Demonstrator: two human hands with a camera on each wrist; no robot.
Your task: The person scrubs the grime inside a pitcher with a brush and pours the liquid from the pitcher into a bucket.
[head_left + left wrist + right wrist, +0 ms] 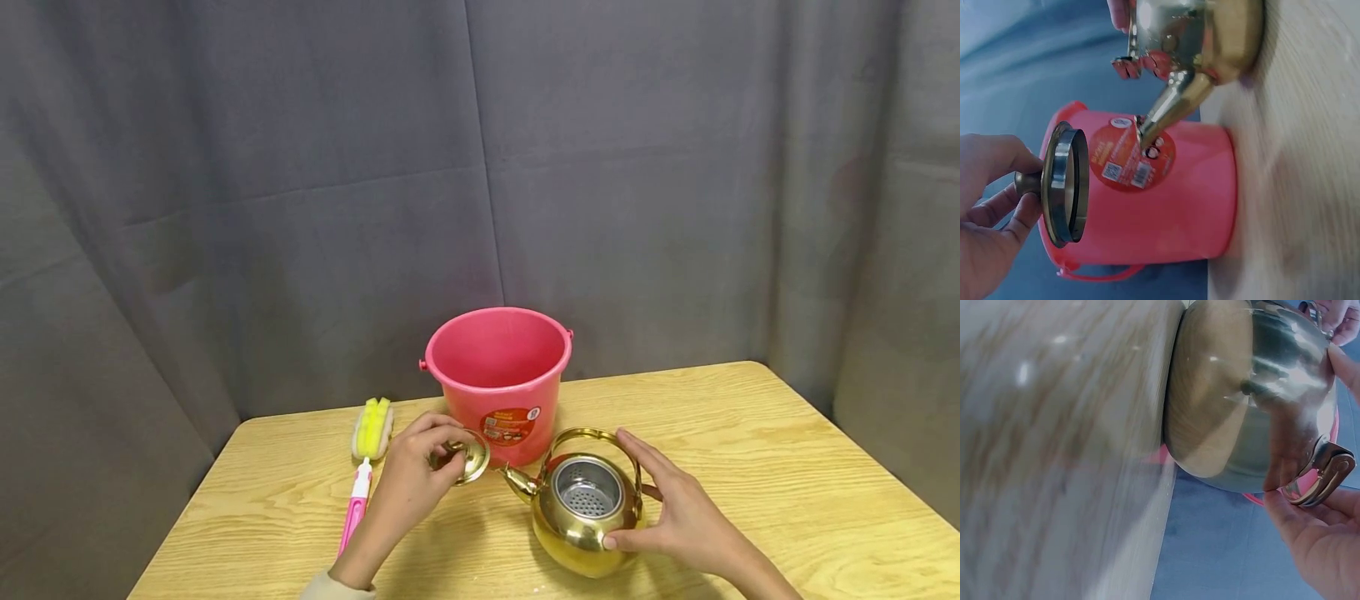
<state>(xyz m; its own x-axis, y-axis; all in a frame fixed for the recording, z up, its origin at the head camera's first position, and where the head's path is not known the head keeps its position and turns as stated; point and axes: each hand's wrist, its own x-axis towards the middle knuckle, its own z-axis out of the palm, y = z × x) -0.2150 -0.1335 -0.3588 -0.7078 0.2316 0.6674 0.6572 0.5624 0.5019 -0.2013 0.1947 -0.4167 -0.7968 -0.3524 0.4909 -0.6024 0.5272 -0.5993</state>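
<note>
My left hand (423,467) pinches the knob of a round gold lid (472,457), held above the table in front of the bucket. In the left wrist view the lid (1066,184) stands on edge, its silver inner rim showing. A shiny gold teapot (581,542) stands on the table with its top uncovered and a perforated metal strainer (588,487) inside. Its spout points left, toward the lid. My right hand (675,517) holds the teapot from the right, thumb on the body and fingers at the handle (1329,472); some fingers are hidden behind it.
A pink bucket (540,387) with a red label stands behind the teapot and lid. To the left lies a sponge brush (372,433) with a pink and white handle. The wooden table (787,467) ends at a grey curtain (637,208).
</note>
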